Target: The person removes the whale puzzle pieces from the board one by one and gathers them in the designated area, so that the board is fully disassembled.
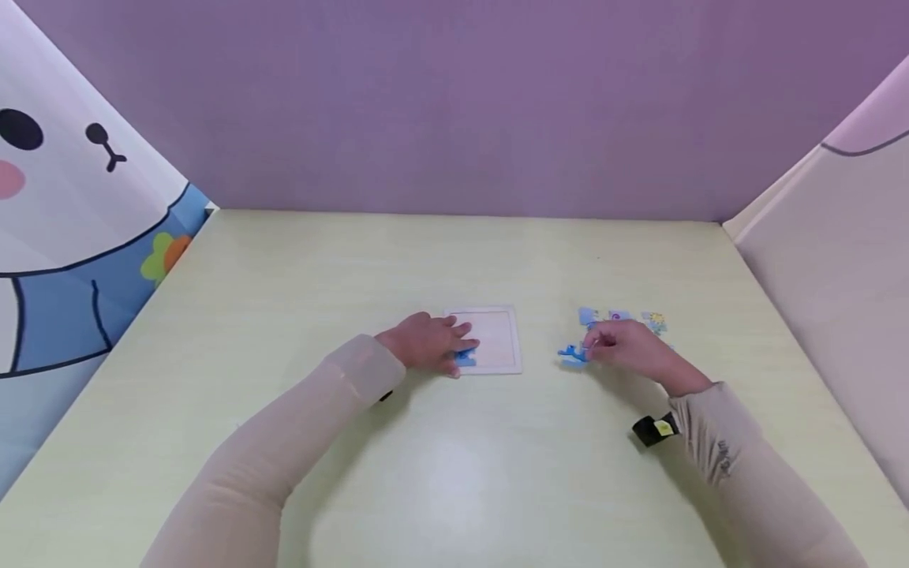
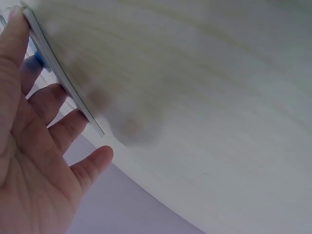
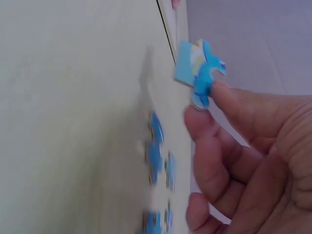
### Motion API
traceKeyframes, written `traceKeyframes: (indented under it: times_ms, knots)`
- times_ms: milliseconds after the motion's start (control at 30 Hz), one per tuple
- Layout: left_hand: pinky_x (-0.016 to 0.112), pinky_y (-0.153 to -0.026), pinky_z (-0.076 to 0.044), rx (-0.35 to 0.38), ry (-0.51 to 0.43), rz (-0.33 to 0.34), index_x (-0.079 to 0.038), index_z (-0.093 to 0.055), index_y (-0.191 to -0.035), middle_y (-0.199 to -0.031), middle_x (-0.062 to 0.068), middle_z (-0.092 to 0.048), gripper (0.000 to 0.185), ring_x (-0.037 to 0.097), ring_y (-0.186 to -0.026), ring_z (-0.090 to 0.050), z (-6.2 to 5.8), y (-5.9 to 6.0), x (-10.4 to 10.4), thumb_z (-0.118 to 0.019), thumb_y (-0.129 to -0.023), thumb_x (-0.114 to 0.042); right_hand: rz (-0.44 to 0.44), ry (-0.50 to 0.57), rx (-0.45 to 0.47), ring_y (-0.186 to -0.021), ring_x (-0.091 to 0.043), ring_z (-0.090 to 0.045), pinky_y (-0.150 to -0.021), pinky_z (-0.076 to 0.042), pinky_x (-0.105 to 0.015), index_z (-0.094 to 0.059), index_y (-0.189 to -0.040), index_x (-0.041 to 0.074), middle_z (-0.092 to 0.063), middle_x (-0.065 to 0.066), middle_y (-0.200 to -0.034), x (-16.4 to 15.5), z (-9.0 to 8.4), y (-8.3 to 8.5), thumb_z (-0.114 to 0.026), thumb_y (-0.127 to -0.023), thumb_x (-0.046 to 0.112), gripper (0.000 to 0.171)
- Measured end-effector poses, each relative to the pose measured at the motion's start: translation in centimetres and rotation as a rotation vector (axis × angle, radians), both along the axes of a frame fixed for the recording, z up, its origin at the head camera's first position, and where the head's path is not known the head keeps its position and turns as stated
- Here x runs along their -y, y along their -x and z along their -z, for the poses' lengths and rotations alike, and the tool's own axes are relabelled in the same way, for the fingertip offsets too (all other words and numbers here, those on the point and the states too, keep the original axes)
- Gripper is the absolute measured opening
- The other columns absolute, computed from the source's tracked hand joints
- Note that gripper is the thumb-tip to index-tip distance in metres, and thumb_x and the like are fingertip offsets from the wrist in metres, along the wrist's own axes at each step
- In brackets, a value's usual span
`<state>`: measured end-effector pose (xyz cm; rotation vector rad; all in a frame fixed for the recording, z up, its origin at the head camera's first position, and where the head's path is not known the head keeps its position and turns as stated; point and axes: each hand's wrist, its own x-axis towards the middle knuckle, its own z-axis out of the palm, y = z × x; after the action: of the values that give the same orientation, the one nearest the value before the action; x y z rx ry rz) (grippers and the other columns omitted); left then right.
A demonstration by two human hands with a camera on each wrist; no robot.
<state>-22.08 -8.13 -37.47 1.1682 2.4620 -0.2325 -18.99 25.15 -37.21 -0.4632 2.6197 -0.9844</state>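
My left hand (image 1: 429,343) lies over the left side of a square white puzzle tray (image 1: 517,341), its fingers spread across the rim. In the tray's lower left corner, partly under those fingers, is a blue puzzle piece (image 1: 465,359). In the left wrist view the fingertips touch the tray's edge. To the right of the tray, my right hand (image 1: 632,351) pinches a light-blue puzzle piece (image 3: 209,68) with yellow and white markings between thumb and forefinger. The right wrist view shows it raised off the table, with the other fingers curled below.
Several loose puzzle pieces (image 1: 619,315) lie on the pale wooden table (image 1: 454,473) beyond the right hand, some partly hidden by it. A purple panel (image 1: 454,110) stands along the back edge. Printed fabric (image 1: 85,205) borders the left side, and a pale panel (image 1: 838,260) the right.
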Motion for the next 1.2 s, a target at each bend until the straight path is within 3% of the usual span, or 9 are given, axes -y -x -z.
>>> traceKeyframes:
  times_ms: [200,500,1200]
  knots:
    - [0.044,-0.097,-0.041,0.011,-0.014,0.003,-0.019,-0.036,-0.150,-0.154,0.009,-0.030,0.064,0.030,-0.141,-0.027,-0.3,-0.2,0.1,-0.054,-0.094,-0.047,0.024,-0.055,0.063,-0.077,-0.015,-0.053,-0.069,-0.045,-0.031,-0.068,-0.095,0.001,-0.067,-0.001,-0.087,-2.2,-0.4,-0.2,-0.063,-0.091,0.010,0.012]
    - [0.045,-0.098,-0.040,0.029,-0.012,-0.012,-0.020,-0.035,-0.150,-0.155,0.009,-0.029,0.064,0.030,-0.142,-0.026,-0.5,-0.3,0.4,-0.054,-0.095,-0.046,0.090,-0.053,0.157,-0.078,-0.017,-0.063,-0.068,-0.052,-0.032,-0.066,-0.100,-0.005,-0.069,-0.004,-0.086,-4.3,-1.4,-1.1,-0.060,-0.092,0.008,0.016]
    - [0.047,-0.099,-0.039,0.021,-0.009,0.002,-0.019,-0.035,-0.150,-0.155,0.010,-0.028,0.063,0.030,-0.142,-0.026,-0.6,-0.2,0.5,-0.050,-0.096,-0.048,0.058,-0.098,0.171,-0.080,-0.017,-0.062,-0.070,-0.050,-0.033,-0.066,-0.097,-0.003,-0.069,-0.008,-0.093,-7.3,-1.3,-1.7,-0.060,-0.093,0.011,0.016]
